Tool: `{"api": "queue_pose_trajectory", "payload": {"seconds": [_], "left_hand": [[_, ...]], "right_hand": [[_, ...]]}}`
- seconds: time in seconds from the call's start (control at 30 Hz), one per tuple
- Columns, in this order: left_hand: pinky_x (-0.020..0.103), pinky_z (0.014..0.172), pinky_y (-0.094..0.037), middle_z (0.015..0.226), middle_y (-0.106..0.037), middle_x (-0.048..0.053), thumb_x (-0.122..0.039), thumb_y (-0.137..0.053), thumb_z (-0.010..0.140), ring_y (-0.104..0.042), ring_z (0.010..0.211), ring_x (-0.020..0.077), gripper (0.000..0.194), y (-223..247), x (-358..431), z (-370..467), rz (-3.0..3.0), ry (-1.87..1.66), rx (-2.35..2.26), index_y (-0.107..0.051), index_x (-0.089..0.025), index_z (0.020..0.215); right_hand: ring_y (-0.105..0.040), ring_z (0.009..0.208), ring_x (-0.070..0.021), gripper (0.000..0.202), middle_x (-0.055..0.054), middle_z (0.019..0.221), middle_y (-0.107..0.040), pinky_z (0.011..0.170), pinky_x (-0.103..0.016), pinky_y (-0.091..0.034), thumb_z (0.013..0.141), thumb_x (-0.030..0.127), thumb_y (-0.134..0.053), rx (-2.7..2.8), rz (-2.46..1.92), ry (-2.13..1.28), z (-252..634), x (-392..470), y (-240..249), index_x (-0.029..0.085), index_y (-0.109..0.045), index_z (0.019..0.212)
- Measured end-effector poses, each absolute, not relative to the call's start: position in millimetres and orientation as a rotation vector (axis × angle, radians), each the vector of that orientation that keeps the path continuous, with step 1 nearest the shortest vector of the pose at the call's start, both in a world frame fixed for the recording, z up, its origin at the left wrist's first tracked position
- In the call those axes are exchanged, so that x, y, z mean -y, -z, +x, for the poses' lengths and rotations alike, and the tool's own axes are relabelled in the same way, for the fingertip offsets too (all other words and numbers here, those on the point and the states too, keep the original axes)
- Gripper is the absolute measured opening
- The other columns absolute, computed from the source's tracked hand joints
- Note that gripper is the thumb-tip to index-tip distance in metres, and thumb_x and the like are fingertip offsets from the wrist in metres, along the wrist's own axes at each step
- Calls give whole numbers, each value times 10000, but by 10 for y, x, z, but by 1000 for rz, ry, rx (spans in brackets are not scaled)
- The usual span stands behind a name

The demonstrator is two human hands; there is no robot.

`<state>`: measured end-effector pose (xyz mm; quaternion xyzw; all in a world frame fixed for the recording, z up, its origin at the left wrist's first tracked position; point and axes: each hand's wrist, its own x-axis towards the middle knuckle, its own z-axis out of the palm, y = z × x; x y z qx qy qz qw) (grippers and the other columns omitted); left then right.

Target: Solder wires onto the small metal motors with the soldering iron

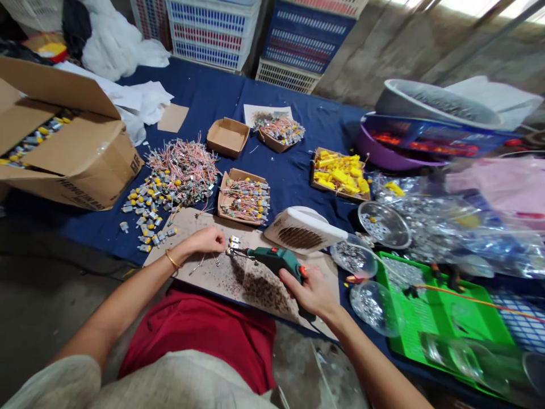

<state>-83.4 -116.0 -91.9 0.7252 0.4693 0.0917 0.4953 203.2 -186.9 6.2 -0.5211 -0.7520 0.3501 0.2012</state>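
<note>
My right hand (pixel 310 288) is wrapped round the handle of a green soldering tool (pixel 275 258), whose tip points left. The tip meets small motors (pixel 233 244) standing in a short row on the stained cardboard sheet (pixel 264 287). Just left of the motors, my left hand (pixel 212 240) is closed in a pinch; what its fingers hold is too small to make out. Thin wires (pixel 204 261) lie on the cardboard beneath it. Behind the hands, a small box (pixel 244 196) holds motors with wires attached.
A loose pile of motors (pixel 149 210) and a wire heap (pixel 185 167) lie left, beside a large carton (pixel 85 153). A white vented device (pixel 304 230) stands behind the tool. Yellow parts (pixel 340 172), metal bowls (pixel 383 224) and a green tray (pixel 443 312) are at right.
</note>
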Motion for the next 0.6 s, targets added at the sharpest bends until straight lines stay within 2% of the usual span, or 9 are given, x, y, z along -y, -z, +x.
{"api": "queue_pose_trajectory", "payload": {"seconds": [0.3,0.6], "left_hand": [[185,515,-360,606,-641,17,-233,-531,636,-537,550,111,192,1004,1156,-850,1728,-223,-1164,-688,-131,680],[187,509,-348,604,-637,18,-236,-525,646,-522,536,104,191,989,1157,-853,1769,-239,-1152,-682,-129,666]], "right_hand": [[-415,421,-119,493,13,432,-474,409,-240,-306,872,596,-444,2145,-1528,-961,1988,1829,-94,223,-428,550],[-428,406,-114,465,17,437,-480,403,-236,-305,878,557,-462,2151,-1525,-960,1965,1837,-105,217,-437,561]]}}
